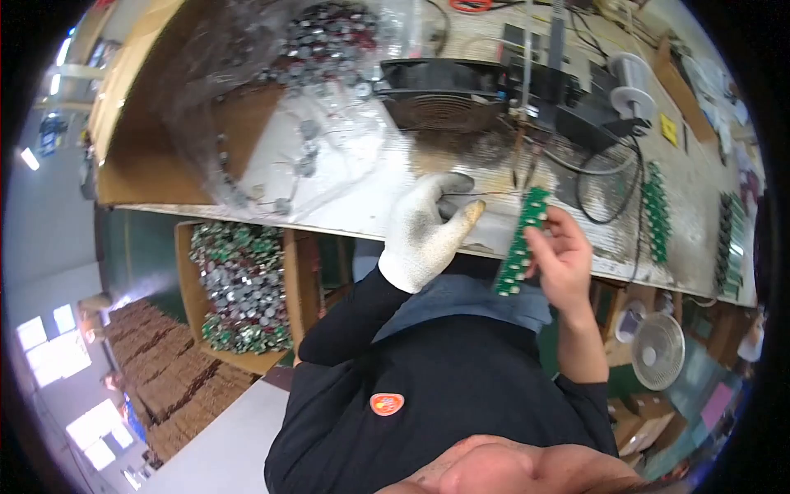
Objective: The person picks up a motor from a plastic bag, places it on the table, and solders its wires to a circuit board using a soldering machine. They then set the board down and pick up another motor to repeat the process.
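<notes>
My left hand (424, 235), in a white glove with a grey, soiled thumb tip, is closed over the front of the bench. Its thumb and forefinger pinch a small part, mostly hidden, with thin wires (494, 193) running out to the right. Bare, my right hand (562, 255) grips the edge of a long green circuit board strip (520, 247) between thumb and fingers. The strip tilts, its upper end close to the wire ends and below a soldering tip (516, 177) on a stand.
A black fan (444, 95) stands behind my hands. At the back left, a plastic bag (329, 41) holds many small round metal parts. More green strips (656, 214) lie to the right, near a solder spool (632, 86) and black cable. A full carton (239, 288) sits below left.
</notes>
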